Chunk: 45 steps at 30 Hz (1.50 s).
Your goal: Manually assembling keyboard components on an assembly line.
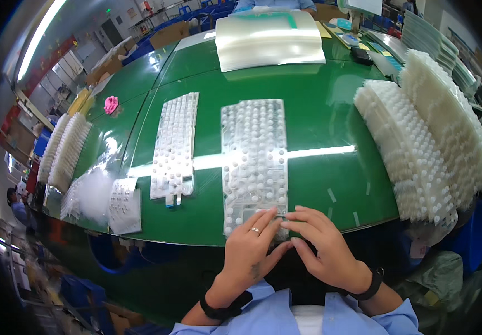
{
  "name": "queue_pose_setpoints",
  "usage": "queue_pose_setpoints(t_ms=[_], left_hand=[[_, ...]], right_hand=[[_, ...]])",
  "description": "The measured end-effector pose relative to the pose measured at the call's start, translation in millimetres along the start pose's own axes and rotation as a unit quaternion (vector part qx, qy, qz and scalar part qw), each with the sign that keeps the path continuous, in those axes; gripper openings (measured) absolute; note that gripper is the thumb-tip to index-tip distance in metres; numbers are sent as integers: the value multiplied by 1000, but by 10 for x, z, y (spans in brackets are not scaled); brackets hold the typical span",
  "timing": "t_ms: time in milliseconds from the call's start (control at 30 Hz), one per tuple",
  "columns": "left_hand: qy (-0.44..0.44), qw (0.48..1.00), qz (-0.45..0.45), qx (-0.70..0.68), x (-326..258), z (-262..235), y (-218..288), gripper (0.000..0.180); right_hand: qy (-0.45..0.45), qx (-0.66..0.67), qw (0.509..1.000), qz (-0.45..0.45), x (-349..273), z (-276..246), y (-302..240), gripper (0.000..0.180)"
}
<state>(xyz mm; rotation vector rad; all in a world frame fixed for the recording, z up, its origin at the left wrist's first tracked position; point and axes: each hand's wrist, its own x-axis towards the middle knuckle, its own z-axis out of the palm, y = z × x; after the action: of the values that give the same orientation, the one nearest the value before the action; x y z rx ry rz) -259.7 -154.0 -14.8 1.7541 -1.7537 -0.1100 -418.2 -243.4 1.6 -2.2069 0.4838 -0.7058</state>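
Observation:
A translucent keyboard membrane with rows of white domes lies lengthwise on the green table before me. At its near end rests my left hand, fingers stretched over the sheet and thumb held apart. My right hand is at the near right corner, its fingers spread and slightly bent, with the tips close to the left hand's. Both hands look open; the fingers partly cover the sheet's end, so any small piece between the tips is hidden. Left of this sheet lies a second white keyboard membrane with a short tail at its near end.
Dense stacks of domed sheets stand at the right, and smaller stacks at the far left. Clear film sheets lie at the back. A silvery-dotted sheet, a pink lump and clear strips are on the table.

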Motion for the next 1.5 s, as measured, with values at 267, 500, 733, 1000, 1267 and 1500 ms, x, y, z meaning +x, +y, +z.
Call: queue_pose_setpoints(t_ms=[267,500,733,1000,1267,1500], left_hand=[[75,989,-130,-4,-428,-106,-334,38],[125,943,-109,-289,-464,-146,-371,40],[-41,995,-57,65,-241,-20,-374,52],[-12,989,-114,95,-242,14,-339,55],[-13,996,-79,-31,-266,-242,-541,52],[264,904,-254,220,-764,-1509,-1694,36]], right_hand=[[-51,-84,995,-11,277,480,130,59],[-100,-161,982,-9,301,528,35,51],[276,242,925,99,416,17,123,34],[21,-236,971,-22,19,-55,309,42],[-66,-204,977,7,66,157,336,44],[-77,-204,976,-2,56,214,360,46]])
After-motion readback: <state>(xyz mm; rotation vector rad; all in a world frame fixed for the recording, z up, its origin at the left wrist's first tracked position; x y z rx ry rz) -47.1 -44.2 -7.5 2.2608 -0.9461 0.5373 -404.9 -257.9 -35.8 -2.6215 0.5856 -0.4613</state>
